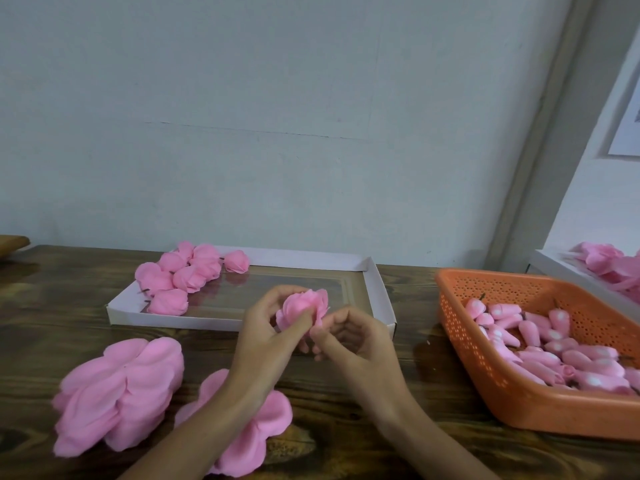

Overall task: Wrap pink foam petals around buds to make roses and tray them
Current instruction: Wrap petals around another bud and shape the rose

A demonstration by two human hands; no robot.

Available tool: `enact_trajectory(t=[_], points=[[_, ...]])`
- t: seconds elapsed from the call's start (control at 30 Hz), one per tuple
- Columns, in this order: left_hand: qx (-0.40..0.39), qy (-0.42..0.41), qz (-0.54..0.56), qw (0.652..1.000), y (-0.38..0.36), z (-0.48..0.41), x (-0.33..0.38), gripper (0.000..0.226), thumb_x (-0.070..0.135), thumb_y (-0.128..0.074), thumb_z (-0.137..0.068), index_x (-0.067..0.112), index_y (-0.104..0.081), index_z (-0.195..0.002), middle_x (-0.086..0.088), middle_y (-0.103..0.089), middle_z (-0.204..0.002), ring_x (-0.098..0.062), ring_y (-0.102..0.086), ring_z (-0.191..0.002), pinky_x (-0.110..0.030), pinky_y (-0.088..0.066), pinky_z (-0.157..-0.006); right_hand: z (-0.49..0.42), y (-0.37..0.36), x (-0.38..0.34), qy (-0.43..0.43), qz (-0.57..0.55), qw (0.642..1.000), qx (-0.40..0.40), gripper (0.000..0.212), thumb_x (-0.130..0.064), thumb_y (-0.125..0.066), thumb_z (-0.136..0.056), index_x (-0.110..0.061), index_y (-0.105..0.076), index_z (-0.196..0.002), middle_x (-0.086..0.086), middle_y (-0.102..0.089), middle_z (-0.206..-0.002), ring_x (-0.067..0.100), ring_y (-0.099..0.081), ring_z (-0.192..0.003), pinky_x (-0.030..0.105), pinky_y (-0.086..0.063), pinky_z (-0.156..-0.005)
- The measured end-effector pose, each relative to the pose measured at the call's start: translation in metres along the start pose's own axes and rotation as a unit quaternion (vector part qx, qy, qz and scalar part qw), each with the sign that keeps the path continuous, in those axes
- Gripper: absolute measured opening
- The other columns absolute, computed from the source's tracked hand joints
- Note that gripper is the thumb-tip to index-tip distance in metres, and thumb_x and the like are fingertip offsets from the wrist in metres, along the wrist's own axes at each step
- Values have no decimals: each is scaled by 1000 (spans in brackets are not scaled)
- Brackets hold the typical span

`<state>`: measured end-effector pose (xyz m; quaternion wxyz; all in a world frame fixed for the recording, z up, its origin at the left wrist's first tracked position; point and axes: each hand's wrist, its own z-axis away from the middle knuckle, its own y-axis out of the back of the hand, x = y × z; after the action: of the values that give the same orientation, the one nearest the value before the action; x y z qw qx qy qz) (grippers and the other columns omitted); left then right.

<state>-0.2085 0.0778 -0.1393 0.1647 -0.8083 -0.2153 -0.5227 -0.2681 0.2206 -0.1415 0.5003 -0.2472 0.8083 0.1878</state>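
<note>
While the left hand point(266, 327) cups the half-formed rose point(304, 308) from the left, the right hand point(349, 332) pinches its lower petal edge, evidently to draw the foam tight around the bud. Both hands work together just near of the white tray point(375, 289), where finished roses point(180, 275) occupy the far-left corner. Petal stacks point(121, 389) lie near left; the orange basket point(519, 403) of buds point(554, 344) sits right, within reach.

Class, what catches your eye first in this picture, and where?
At centre, the left grip holds a pink rose while the right grip pinches its outer petal. Right of them sits an orange basket of buds; finished roses lie in the white tray behind.
</note>
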Motion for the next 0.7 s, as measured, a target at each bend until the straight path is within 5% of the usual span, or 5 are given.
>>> enact_trajectory(t=[0.3, 0.47, 0.6, 0.7], points=[[-35, 1, 29, 999, 8, -4, 1, 23, 34, -78, -80, 35, -77, -103, 1, -79, -103, -18, -75, -95, -20, -59, -72, -6, 8, 3, 2, -49, 997, 56, 9, -5, -81, -89, -10, -74, -91, 12, -75, -80, 23, -72, -68, 32, -60, -63], [-77, 38, 49, 995, 7, -4, 1, 28, 39, -80, -84, 30, -78, -110, -5, -78, -104, -32, -74, -87, -37, -63, -78, -9, 14, 5, 29, 92, 994, 56, 50, -27, -89, -82, -37, -64, -123, -13, -67, -108, 14, -72, -89, 33, -64, -73], [-63, 84, 102, 989, 6, -4, -2, 43, 56, -78, -76, 30, -80, -110, -4, -76, -114, -26, -73, -110, -41, -62, -87, -10, 16, 9, 36, 160, 986, 5, 36, -33, -86, -85, -33, -69, -118, -15, -73, -113, 13, -69, -106, 41, -60, -89], [-53, 126, 147, 980, 6, -5, -4, 56, 57, -84, -74, 21, -78, -116, -11, -75, -119, -32, -73, -113, -45, -63, -85, -10, 17, 12, 28, 156, 987, 1, 28, -34, -84, -87, -31, -71, -112, -15, -75, -106, 14, -70, -101, 41, -60, -85]])
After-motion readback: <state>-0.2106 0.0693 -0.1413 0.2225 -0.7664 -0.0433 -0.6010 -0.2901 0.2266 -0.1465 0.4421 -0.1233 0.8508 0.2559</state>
